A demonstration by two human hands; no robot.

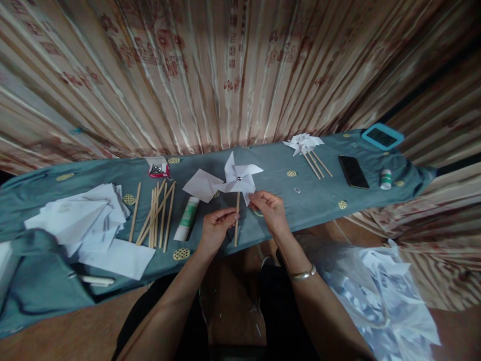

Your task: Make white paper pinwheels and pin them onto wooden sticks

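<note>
A white paper pinwheel point(239, 178) with a round silver pin head at its centre stands out over the cloth-covered table. My left hand point(220, 228) pinches its wooden stick point(237, 230) a little below the paper. At the lower right blade, my right hand point(268, 208) has thumb and fingers closed on the paper's tip. A white paper square point(203, 185) lies just left of the pinwheel, partly behind one blade. Nearer my left hand rests a green and white glue stick point(187, 218). Several loose wooden sticks point(154, 215) lie further left.
At left are stacked paper sheets point(84, 215), a white-handled tool point(96, 281) and a small box of pins point(159, 169). Finished pinwheels point(304, 144), a phone point(353, 171), a blue-framed device point(382, 136) and a small tube point(385, 179) lie right. A plastic bag point(376, 296) stands below.
</note>
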